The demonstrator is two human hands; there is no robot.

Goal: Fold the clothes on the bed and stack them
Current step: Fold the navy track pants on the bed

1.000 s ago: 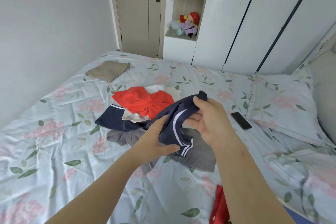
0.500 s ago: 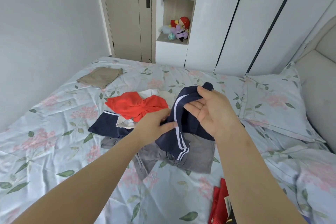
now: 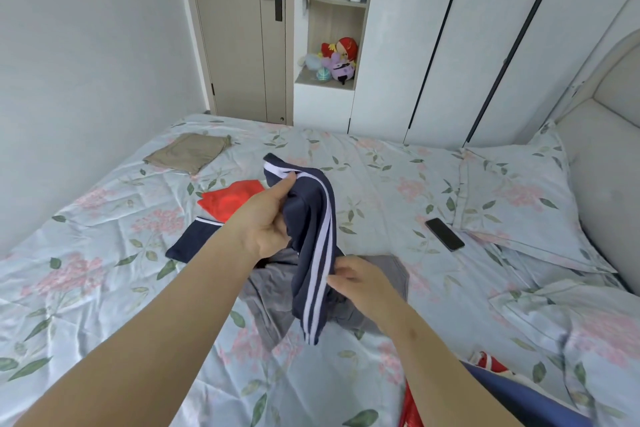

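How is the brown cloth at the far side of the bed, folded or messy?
Folded. The tan cloth lies flat as a neat rectangle on the floral bed sheet, apart from the crumpled red garment.

A beige door [image 3: 239,28], shelf niche [image 3: 332,21] and white wardrobe [image 3: 450,45] stand beside a grey wall [image 3: 86,45].

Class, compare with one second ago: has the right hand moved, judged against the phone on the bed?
Yes. The right hand has dropped from level with the phone to below it, nearer the person, pinching the navy garment.
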